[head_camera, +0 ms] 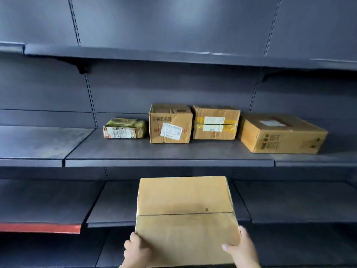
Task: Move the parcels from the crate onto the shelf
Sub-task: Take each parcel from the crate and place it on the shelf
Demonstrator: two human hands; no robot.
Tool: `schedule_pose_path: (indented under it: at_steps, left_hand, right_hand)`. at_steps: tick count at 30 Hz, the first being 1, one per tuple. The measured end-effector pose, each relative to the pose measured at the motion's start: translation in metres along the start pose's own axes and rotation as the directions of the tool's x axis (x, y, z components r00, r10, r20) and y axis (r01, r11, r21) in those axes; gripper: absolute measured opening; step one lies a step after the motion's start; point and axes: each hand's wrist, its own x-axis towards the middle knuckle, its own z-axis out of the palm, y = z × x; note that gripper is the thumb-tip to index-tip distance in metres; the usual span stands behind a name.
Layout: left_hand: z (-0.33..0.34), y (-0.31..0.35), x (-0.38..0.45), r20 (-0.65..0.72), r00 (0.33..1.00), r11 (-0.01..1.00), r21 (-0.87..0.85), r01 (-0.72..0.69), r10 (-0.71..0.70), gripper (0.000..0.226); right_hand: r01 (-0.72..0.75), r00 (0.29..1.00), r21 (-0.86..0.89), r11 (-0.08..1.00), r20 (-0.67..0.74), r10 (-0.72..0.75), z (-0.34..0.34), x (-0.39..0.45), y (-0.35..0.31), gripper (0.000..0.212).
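Item held: one plain cardboard parcel (185,215), taped along a centre seam, carried flat in front of the shelving and below the level of the middle shelf (168,162). The left hand (135,248) gripped its near-left corner with fingers curled under the edge; the right hand (241,246) gripped the near-right corner, thumb lying over the top face. A two-corner hold of this kind probably kept the broad box level and its far edge free to lead onto a shelf.

Items already shelved, middle shelf, left to right: a small flattened packet (125,128) with yellow-green wrap; a dented carton (170,123) with a skewed white label; a carton (216,123) banded in yellow tape; a larger carton (282,133) set at an angle at the far right. The first three stood near the back panel, close beside one another, leaving a front strip free.

Free space: the left part of the middle shelf and the lower shelf (112,202) behind the held parcel. A red-edged shelf (40,228) sat at lower left.

Obstruction: the middle shelf's front lip lay above the parcel, so a lift would likely be needed. The crate was not in view.
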Motion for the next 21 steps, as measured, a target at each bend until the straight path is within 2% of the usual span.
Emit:
schedule_pose_path:
  at_steps: [2,5,9,15,19,21]
  left_hand:
    - [-0.015,0.015,-0.006,-0.001,1.0,0.999,-0.029,-0.03,0.03,0.081]
    - [-0.033,0.035,-0.011,0.003,0.998,0.994,0.091,-0.061,0.061,0.06]
    - [-0.052,0.05,-0.017,0.026,0.992,0.968,0.217,-0.125,0.123,0.069]
    - [-0.068,0.075,-0.012,0.029,0.968,0.943,0.219,-0.251,0.251,0.062]
    - [-0.069,0.094,-0.005,-0.018,0.959,0.941,0.199,-0.274,0.283,0.067]
    - [-0.07,0.105,-0.002,-0.026,0.955,0.938,0.197,-0.285,0.296,0.066]
  right_hand:
    - [0.033,0.999,0.005,0.999,-0.028,-0.033,-0.007,-0.009,-0.014,0.082]
    - [0.088,0.993,0.057,0.995,-0.083,-0.083,-0.016,-0.017,-0.036,0.085]
    - [0.151,0.984,0.144,0.978,-0.112,-0.136,-0.023,-0.02,-0.057,0.081]
    - [0.267,0.958,0.21,0.941,-0.163,-0.236,-0.035,-0.012,-0.093,0.065]
    - [0.299,0.947,0.227,0.927,-0.191,-0.258,-0.041,-0.001,-0.112,0.078]
    - [0.313,0.944,0.24,0.919,-0.187,-0.272,-0.045,0.005,-0.12,0.07]
